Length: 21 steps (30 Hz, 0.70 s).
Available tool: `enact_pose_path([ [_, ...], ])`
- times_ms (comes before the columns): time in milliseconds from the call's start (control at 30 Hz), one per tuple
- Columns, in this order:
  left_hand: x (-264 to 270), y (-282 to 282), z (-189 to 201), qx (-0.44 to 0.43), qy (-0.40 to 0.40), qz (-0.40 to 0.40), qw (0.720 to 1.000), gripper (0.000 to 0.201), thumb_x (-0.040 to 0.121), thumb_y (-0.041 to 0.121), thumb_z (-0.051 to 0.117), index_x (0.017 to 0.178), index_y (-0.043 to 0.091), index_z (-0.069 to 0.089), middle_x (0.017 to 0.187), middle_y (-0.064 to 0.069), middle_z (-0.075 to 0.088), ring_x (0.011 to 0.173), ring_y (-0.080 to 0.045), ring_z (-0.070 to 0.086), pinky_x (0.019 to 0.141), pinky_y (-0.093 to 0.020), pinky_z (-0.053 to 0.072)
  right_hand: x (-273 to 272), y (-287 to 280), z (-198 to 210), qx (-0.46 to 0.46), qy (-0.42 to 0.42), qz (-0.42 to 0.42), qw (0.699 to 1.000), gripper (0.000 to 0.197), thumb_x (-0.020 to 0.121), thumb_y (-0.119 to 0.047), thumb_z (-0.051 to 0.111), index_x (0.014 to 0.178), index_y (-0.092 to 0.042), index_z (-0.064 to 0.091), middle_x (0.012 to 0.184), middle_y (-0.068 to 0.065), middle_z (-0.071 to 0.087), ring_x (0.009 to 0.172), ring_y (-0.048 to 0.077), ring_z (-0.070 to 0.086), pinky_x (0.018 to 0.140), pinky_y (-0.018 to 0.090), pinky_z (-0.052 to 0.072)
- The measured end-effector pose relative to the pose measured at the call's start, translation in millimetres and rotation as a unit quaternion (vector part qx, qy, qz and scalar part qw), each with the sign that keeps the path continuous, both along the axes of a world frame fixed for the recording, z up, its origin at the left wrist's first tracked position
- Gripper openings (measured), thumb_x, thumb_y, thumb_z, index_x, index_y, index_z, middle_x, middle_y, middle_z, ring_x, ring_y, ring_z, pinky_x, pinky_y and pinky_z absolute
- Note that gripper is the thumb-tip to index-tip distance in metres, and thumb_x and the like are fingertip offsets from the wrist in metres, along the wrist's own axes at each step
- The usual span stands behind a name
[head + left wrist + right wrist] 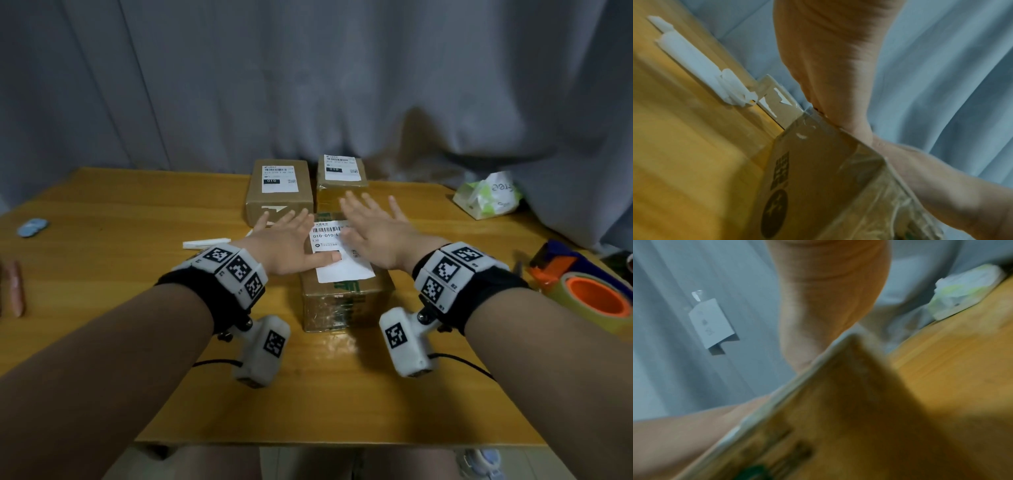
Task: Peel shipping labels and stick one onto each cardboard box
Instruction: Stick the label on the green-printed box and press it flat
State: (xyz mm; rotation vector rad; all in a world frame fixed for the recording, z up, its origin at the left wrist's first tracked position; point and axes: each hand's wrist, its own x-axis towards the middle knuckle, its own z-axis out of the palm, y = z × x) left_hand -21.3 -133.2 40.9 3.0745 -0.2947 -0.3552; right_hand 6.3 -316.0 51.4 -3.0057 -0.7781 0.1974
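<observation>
Both the left hand [286,245] and right hand [373,231] lie spread flat on the shipping label [337,251] atop the nearest cardboard box [346,294], where uneven smoothing could trap creases or leave the near edge lifting.

A grey curtain [308,85] hangs in folds beyond the hands, behind a yellow wooden tabletop [102,274]; light is dim.

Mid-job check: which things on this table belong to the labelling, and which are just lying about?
Job:
- near box with shipping label, both hands flat on it: left hand, right hand
- two labelled boxes behind
- peeled backing strip

Lying about:
- tape roll
- tissue pack
- blue discs
</observation>
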Motion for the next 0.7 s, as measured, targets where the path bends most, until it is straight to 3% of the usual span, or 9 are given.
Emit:
enact_pose_path([
  [67,0.4,4.4,-3.5,-0.06,0.012,-0.002,0.998,0.085,0.085,0.072,0.021,0.15,0.024,-0.008,0.158,0.006,-0.011,0.147,-0.015,-0.003,0.117,-0.05,-0.003,-6.6,16.4,-1.9,0.054,0.027,0.063,0.996,0.054,0.103,-0.041,0.016,0.152,-0.023,0.001,0.16,-0.005,-0.004,0.147,0.013,-0.005,0.117,0.039,-0.011],
  [200,3.0,15.7,-6.9,-0.154,0.043,0.004,0.987,0.06,0.098,0.05,0.021,0.149,0.031,-0.004,0.157,0.013,-0.012,0.146,-0.011,-0.001,0.117,-0.047,-0.003,-4.5,30.4,-13.2,0.018,0.051,0.047,0.997,0.056,0.102,-0.044,0.009,0.152,-0.021,-0.001,0.16,-0.004,-0.004,0.147,0.012,-0.004,0.119,0.041,-0.011],
  [367,4.7,17.6,-7.4,-0.146,0.041,0.01,0.988,0.058,0.098,0.049,0.021,0.149,0.033,-0.001,0.157,0.016,-0.01,0.146,-0.012,0.001,0.117,-0.051,-0.002,-1.6,25.9,-13.5,-0.025,0.035,-0.014,0.999,0.062,0.096,-0.058,0.003,0.151,-0.031,-0.006,0.159,-0.013,-0.011,0.147,0.014,-0.009,0.112,0.053,-0.02],
  [500,2.8,14.2,-10.6,-0.155,0.033,0.026,0.987,0.056,0.098,0.047,0.021,0.149,0.034,0.0,0.156,0.019,-0.01,0.146,-0.012,0.0,0.116,-0.051,-0.003,-2.5,13.2,-7.0,-0.064,0.027,-0.058,0.996,0.058,0.095,-0.058,-0.001,0.149,-0.038,-0.007,0.159,-0.009,-0.012,0.147,0.022,-0.014,0.107,0.059,-0.025],
  [633,2.1,16.5,-17.2,-0.167,0.025,0.03,0.985,0.055,0.099,0.047,0.018,0.149,0.036,-0.003,0.156,0.02,-0.012,0.146,-0.011,0.001,0.116,-0.05,-0.001,-7.0,27.7,1.8,-0.153,-0.058,-0.019,0.986,0.058,0.097,-0.051,0.001,0.151,-0.031,-0.001,0.16,-0.001,-0.01,0.147,0.024,-0.013,0.108,0.061,-0.023],
  [700,1.4,17.8,-20.8,-0.176,0.025,0.029,0.984,0.055,0.098,0.049,0.016,0.148,0.038,-0.004,0.155,0.022,-0.013,0.146,-0.01,0.003,0.117,-0.05,0.0,-11.5,38.8,-2.2,-0.104,-0.033,-0.002,0.994,0.056,0.099,-0.045,0.004,0.152,-0.028,-0.001,0.16,-0.002,-0.009,0.147,0.021,-0.011,0.111,0.058,-0.02],
])
